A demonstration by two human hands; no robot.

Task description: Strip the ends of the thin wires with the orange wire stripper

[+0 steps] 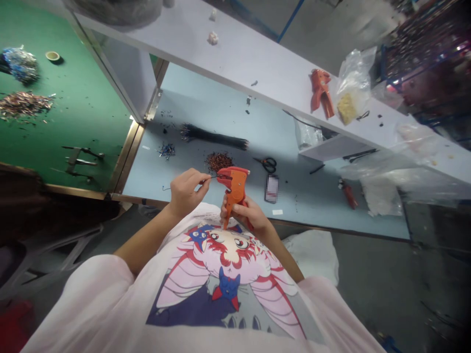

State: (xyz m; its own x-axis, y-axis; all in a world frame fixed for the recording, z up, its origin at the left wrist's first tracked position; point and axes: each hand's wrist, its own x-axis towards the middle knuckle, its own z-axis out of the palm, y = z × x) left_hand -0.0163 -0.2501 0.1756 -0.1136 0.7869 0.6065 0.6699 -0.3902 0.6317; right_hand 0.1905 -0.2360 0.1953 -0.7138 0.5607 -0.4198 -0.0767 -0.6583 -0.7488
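The right hand wraps round a smooth, pistol-shaped orange tool. The left hand pinches a thin, dark wire at its red head.

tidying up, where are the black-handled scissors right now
In the head view, the black-handled scissors lie on the pale blue tabletop, right of the orange hand tool and just above the phone in the picture.

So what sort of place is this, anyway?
Probably a wiring workshop: there's what looks like an orange wire stripper in use, plus a bundle of dark wires and a heap of copper-coloured scraps on the pale blue worktop.
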